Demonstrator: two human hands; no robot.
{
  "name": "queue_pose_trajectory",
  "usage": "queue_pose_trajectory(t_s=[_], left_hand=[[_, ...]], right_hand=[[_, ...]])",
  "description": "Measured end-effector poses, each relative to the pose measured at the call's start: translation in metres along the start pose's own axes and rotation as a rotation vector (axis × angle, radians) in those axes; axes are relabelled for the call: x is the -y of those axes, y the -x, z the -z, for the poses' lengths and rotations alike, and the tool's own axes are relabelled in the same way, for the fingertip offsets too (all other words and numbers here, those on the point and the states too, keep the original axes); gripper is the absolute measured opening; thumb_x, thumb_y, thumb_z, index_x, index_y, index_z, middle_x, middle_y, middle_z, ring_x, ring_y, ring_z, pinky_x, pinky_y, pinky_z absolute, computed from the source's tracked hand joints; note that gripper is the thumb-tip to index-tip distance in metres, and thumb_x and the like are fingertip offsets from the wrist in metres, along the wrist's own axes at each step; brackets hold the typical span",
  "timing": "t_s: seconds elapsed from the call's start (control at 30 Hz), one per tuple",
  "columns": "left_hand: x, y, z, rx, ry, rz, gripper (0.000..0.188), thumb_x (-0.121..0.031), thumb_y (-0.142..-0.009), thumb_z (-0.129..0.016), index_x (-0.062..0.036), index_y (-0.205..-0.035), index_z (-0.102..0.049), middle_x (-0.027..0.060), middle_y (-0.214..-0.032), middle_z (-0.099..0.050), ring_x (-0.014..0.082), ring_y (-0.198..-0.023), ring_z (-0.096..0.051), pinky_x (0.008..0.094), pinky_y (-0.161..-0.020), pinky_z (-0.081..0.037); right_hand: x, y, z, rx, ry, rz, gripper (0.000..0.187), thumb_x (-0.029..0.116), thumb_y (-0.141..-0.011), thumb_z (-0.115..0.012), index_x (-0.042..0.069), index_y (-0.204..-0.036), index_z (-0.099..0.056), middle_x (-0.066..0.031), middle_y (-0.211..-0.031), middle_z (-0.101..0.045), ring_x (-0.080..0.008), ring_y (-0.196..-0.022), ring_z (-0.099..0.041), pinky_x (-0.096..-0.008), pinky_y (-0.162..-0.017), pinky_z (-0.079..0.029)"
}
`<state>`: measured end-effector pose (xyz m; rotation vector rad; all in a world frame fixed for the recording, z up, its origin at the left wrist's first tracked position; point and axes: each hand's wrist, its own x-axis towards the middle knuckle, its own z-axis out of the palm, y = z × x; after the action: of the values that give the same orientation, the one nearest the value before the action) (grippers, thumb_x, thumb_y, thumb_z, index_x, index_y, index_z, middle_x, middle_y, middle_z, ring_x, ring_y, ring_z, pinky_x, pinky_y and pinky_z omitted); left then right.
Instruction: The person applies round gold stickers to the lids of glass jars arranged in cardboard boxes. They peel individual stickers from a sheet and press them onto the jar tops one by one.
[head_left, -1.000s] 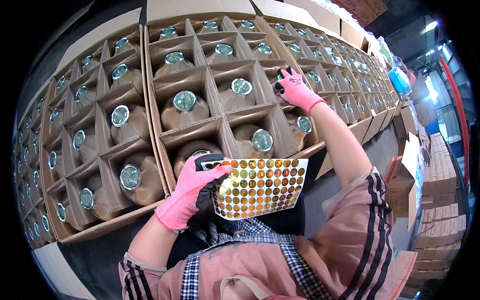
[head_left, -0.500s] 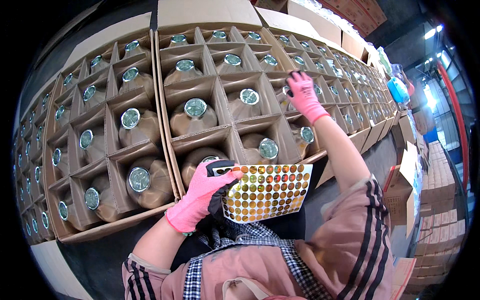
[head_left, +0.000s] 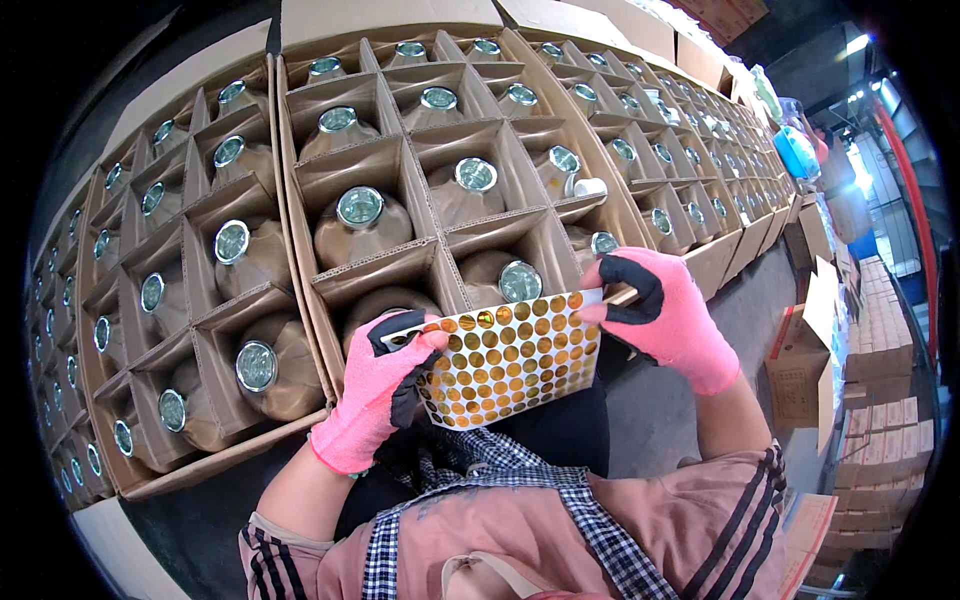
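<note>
A white sheet of round gold stickers [head_left: 508, 362] is tilted up in front of my body. My left hand [head_left: 375, 385], in a pink glove with black fingertips, grips its left edge with the thumb on top. At the sheet's upper right corner, the gloved thumb and fingers of my right hand [head_left: 665, 305] are pinched together; whether a single sticker is between them cannot be made out. Just beyond the sheet stands an open-topped glass bottle [head_left: 515, 285] in a divided carton [head_left: 432, 262]. A small white cap [head_left: 590, 187] lies by a bottle neck [head_left: 563, 160] in that carton.
More divided cartons of glass bottles stretch left [head_left: 232, 242] and away to the right [head_left: 690, 160]. Stacked brown boxes [head_left: 875, 450] and an opened box [head_left: 800, 365] stand at the right. A blue bundle [head_left: 797, 155] sits at the far right end.
My right hand has come back from the bottles to the sheet's upper right corner. The white cap now shows by the bottle neck there. The view has shifted slightly.
</note>
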<state>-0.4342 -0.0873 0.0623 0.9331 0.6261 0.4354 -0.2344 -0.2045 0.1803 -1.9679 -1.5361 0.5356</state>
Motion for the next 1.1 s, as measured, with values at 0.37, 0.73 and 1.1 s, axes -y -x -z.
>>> queue_pose_trajectory(t_s=[0.37,0.73,1.1], left_hand=[[0.001,0.001,0.000,-0.010,-0.027,-0.047,0.022,-0.016,-0.071,-0.068,-0.0020,-0.085,-0.060,0.0000,-0.075,-0.059,0.0074,-0.070,-0.053,0.0207,-0.064,-0.044],[-0.001,0.001,-0.002,-0.022,0.043,-0.003,0.018,-0.012,-0.072,-0.066,-0.0020,-0.085,-0.059,0.0004,-0.075,-0.059,0.0069,-0.068,-0.053,0.0199,-0.062,-0.044],[0.002,0.001,-0.002,0.059,0.099,0.093,0.024,-0.016,-0.069,-0.070,-0.0007,-0.085,-0.060,0.0014,-0.074,-0.059,0.0065,-0.066,-0.053,0.0195,-0.060,-0.043]], right_hand=[[0.003,0.006,-0.006,-0.031,0.151,0.113,0.013,0.006,-0.068,-0.062,0.002,-0.079,-0.057,-0.0106,-0.071,-0.056,-0.0280,-0.068,-0.054,-0.0321,-0.064,-0.043],[0.006,0.002,-0.008,-0.064,0.390,0.322,0.018,0.007,-0.063,-0.064,0.003,-0.077,-0.054,-0.0107,-0.078,-0.055,-0.0304,-0.081,-0.052,-0.0376,-0.078,-0.040],[-0.005,-0.053,-0.004,-0.040,-0.084,0.191,0.010,0.000,-0.068,-0.059,0.000,-0.073,-0.051,-0.0105,-0.112,-0.049,-0.0215,-0.091,-0.052,-0.0291,-0.080,-0.040]])
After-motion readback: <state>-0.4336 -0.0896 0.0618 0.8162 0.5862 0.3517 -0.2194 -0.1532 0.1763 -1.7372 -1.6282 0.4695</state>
